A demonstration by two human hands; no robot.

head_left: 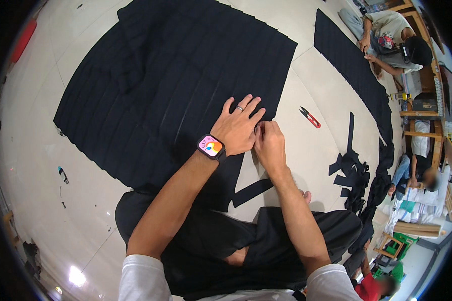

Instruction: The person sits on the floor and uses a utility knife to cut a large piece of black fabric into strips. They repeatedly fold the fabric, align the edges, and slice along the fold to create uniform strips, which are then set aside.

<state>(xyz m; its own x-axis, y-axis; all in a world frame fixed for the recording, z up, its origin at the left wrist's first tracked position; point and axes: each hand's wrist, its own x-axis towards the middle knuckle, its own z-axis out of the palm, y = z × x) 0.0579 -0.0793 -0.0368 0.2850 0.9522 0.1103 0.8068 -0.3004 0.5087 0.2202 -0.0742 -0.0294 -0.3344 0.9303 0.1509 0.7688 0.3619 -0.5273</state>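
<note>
Left hand [234, 130] splayed, palm down; right hand [271, 145] curled

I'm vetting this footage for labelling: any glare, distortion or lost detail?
Head view: bright glare on the pale floor, lower left; same head view: strong fisheye bending, dark corners; head view again: the black cloth is so dark its folds show only faintly.

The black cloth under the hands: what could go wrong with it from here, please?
The black cloth might shift or crease: the left hand lies spread on it, the right hand curls at its edge. The red-handled snips lie unsheathed nearby and could nick it if it is dragged over them. The heaped black strips may tangle.
</note>
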